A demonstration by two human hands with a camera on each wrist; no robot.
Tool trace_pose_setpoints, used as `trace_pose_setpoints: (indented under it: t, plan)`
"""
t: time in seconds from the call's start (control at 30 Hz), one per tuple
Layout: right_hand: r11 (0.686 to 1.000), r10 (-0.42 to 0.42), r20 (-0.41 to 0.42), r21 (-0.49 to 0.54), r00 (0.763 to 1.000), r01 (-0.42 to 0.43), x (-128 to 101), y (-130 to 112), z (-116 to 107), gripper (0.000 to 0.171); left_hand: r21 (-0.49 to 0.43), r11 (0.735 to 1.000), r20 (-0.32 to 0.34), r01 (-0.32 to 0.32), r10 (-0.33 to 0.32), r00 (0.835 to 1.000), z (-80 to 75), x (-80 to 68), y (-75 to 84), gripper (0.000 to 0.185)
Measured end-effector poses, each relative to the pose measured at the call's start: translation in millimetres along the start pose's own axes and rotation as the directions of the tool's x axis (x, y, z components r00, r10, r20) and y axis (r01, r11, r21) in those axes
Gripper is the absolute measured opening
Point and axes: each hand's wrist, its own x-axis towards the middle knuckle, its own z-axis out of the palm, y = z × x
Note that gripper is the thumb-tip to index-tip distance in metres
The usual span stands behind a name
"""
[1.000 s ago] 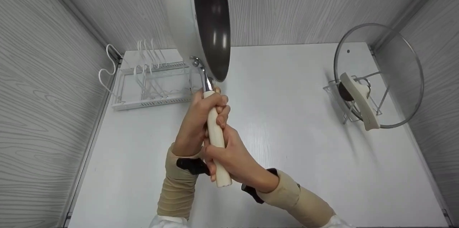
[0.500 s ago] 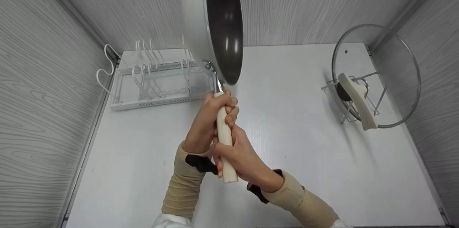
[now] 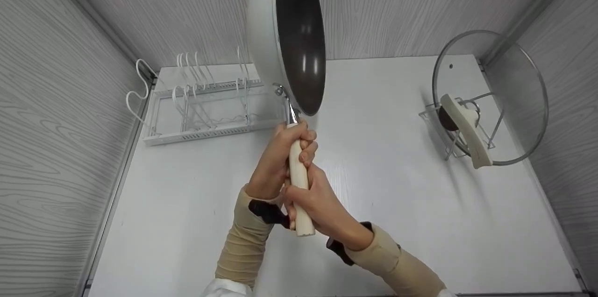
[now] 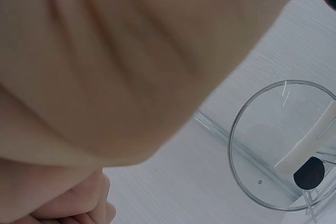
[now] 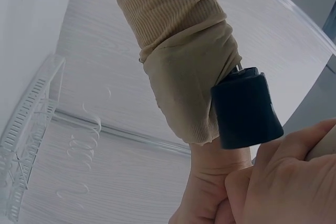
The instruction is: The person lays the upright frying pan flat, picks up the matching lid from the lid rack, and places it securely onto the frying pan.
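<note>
Rack (image 3: 210, 135) at your left, partly hidden behind the frying pan (image 3: 299, 40), and glass lid (image 3: 514, 101) on a wire stand (image 3: 451, 147) at right flank that pan, tilted above the desk (image 3: 397, 185), its top cut off in the head view, your left grip (image 3: 279, 161) and, lower, your right grip (image 3: 322, 201) wrapped round its handle (image 3: 299, 168).

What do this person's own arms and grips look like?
The left grip and right grip are bare. Beige, wrinkled sleeves cover both forearms, with white fabric beyond them at the head view's bottom edge. A dark device sits at each wrist; the left one looks boxy.
</note>
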Motion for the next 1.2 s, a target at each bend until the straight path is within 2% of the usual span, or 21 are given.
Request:
trace_pose_setpoints:
  t: [0.37,0.63,0.93,1.2]
  plan:
    - [0.999,0.037,-0.048,0.017,0.998,-0.036,0,6,-7,0.030,0.032,0.998,-0.008,0.057,-0.057,0.998,-3.8,7.9,-11.6,0.023]
    - [0.999,0.037,-0.075,0.004,0.996,-0.037,1,11,-13,0.032,-0.079,0.991,0.035,0.107,-0.105,0.994,-4.6,14.6,-17.3,0.026]
    - [0.997,0.057,-0.106,-0.043,0.993,-0.061,0,13,-15,0.032,-0.197,0.968,0.096,0.155,-0.138,0.986,-10.3,12.6,-20.9,0.018]
    - [0.990,0.035,-0.118,-0.133,0.992,-0.050,-1,15,-18,0.046,-0.266,0.949,0.131,0.170,-0.139,0.981,-14.3,14.0,-21.7,0.017]
